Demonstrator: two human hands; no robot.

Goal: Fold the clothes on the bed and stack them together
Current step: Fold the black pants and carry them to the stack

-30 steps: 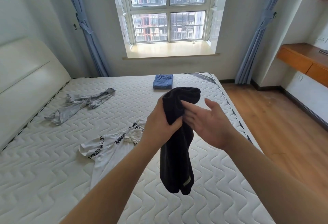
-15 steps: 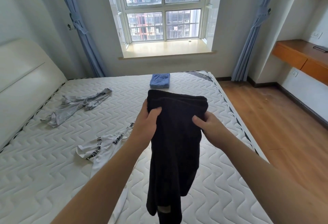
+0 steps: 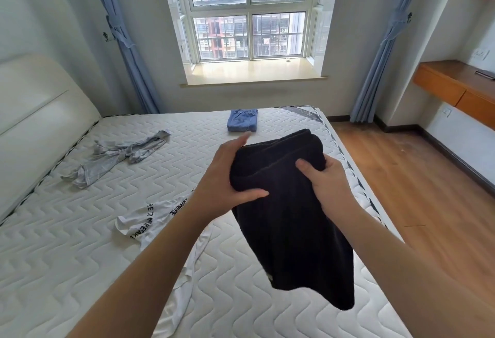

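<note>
**Black Garment Held Above the Bed, Ready for Folding**

The left hand (image 3: 227, 179) is gripping the upper left corner of the black garment (image 3: 289, 219), thumb curled across the front of the cloth and fingers reaching behind it. The right hand (image 3: 325, 185) is pinching the upper right part of the same band, thumb pressed onto the front, fingers hidden behind the fabric. Both hands are keeping the top edge spread so that the cloth is hanging free over the right edge of the bed (image 3: 80, 244); this is probably letting it straighten before a fold.

The folded blue jeans (image 3: 242, 121) are lying near the far edge of the bed, apparently marking the stacking place. The grey garment (image 3: 117, 158) is lying crumpled toward the left edge, near the headboard (image 3: 34, 123). The white printed shirt (image 3: 158, 219) is lying unfolded near the middle, partly hidden by the left forearm.

No containers are showing; the bed alone is carrying the clothes.
</note>
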